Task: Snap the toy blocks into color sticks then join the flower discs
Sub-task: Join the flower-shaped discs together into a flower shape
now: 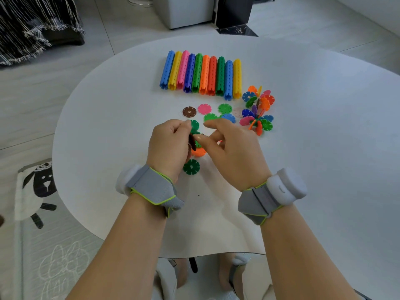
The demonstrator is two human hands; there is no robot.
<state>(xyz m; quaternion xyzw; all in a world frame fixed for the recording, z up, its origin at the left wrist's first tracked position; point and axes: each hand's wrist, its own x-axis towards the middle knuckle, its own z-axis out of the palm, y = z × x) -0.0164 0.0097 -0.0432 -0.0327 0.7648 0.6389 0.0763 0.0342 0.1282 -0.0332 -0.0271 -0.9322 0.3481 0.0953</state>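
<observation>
Several color sticks (200,75) lie side by side at the back of the white table (324,148). A joined cluster of flower discs (258,109) sits right of them. Loose discs lie between: brown (189,111), pink (204,108), green (225,108), blue (229,118). My left hand (170,146) pinches a small bunch of joined discs with a brown disc (192,142) on edge and an orange one (198,152) below. My right hand (233,148) is right beside it, thumb and fingers pinching at the same bunch. A green disc (191,166) lies under my hands.
The table's front edge runs just above my knees. A sheep-patterned mat (36,191) lies on the floor at left. A white cabinet (186,11) and a dark panel (234,11) stand beyond the table, with fringed fabric (36,24) at the far left.
</observation>
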